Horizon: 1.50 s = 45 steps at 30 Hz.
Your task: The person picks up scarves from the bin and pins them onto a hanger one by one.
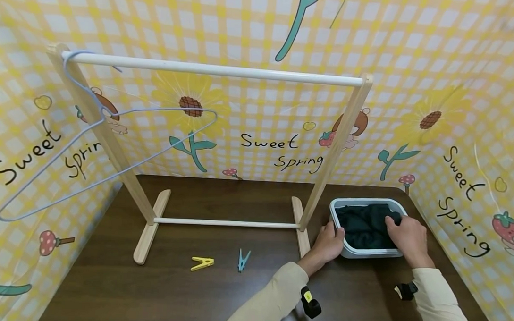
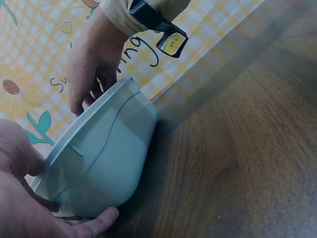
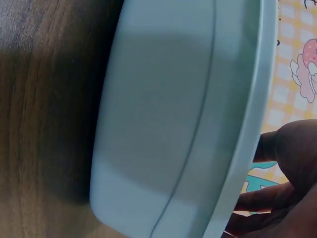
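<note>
A pale grey-blue plastic basin (image 1: 366, 253) stands on the table at the right, with crumpled dark green cloth (image 1: 365, 225) inside. My left hand (image 1: 328, 243) grips the basin's left side. In the left wrist view its thumb lies by the rim and its fingers reach under the basin wall (image 2: 111, 153). Over the basin's right rim, my right hand (image 1: 409, 236) holds a bunched part of the cloth between thumb and fingers. The right wrist view shows those fingers (image 3: 262, 198) passing behind the rim, which hides their tips.
A wooden rack with a white top rail (image 1: 217, 69) stands left of the basin. From the rail's left end hangs a lilac wire hanger (image 1: 156, 110). A yellow clothespin (image 1: 202, 263) and a blue clothespin (image 1: 243, 261) lie in front. Patterned cloth walls (image 1: 475, 116) surround the table.
</note>
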{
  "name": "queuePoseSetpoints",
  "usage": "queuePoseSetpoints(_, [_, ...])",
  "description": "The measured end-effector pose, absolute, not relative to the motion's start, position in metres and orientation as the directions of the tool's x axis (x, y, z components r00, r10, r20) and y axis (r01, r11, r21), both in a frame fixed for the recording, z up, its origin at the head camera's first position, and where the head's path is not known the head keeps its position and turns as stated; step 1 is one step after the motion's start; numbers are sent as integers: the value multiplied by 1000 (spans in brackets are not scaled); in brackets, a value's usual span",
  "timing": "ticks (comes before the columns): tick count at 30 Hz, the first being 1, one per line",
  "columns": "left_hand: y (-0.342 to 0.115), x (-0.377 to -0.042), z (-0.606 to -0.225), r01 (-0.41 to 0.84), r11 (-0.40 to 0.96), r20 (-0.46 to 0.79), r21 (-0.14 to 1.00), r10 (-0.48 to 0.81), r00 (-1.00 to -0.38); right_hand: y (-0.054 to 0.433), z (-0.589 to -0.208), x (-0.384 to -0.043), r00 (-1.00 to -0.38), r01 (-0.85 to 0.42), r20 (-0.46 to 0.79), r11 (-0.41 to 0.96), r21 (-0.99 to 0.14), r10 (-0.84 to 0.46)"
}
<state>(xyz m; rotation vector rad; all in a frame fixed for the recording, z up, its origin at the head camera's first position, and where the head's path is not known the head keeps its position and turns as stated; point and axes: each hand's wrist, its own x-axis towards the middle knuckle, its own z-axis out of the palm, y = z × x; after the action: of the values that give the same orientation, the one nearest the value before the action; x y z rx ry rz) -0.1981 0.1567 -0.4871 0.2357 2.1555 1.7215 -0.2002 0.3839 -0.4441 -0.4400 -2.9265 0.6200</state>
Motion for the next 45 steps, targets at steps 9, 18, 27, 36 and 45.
queuePoseSetpoints(9, [157,-199,-490,-88,252,-175,964,347,-921,380,-452,-209,-959,203,99,886,-418,267])
queuePoseSetpoints(18, [158,-198,-492,-77,275,-170,958,332,-928,376,-459,-210,-941,113,238,888,-445,240])
queuePoseSetpoints(27, [158,-196,-491,-85,265,-175,961,335,-926,375,-455,-216,-938,241,106,839,-487,331])
queuePoseSetpoints(36, [157,-194,-492,-81,273,-173,959,333,-927,380,-450,-226,-933,317,-10,812,-491,359])
queuePoseSetpoints(45, [157,-192,-491,-63,274,-154,960,322,-934,383,-447,-226,-944,308,-47,826,-472,326])
